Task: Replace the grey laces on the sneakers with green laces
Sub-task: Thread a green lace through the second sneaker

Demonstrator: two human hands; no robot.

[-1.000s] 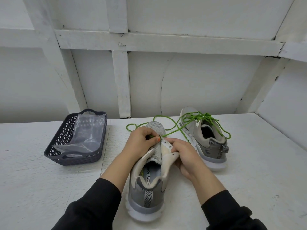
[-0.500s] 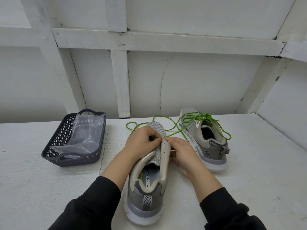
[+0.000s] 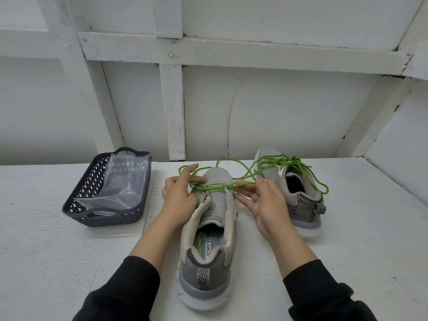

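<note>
Basket [image 3: 115, 220]: set aside left, holding a clear bag [image 3: 120, 188]
Left hand [image 3: 178, 201]: thumb and finger pinch the green lace [image 3: 215, 187], likely evening it
Near sneaker [image 3: 208, 242]: heel toward the person, lace across its lowest eyelets
Right hand [image 3: 267, 205]: fingertips pinch the lace's other run
Far sneaker [image 3: 303, 205]: already laced green, parked right

Head camera looks forward and down, near table [image 3: 69, 262]

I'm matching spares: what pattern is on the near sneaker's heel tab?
Grey-and-white chevron stripes on the heel tab, seen best in the head view.
</note>
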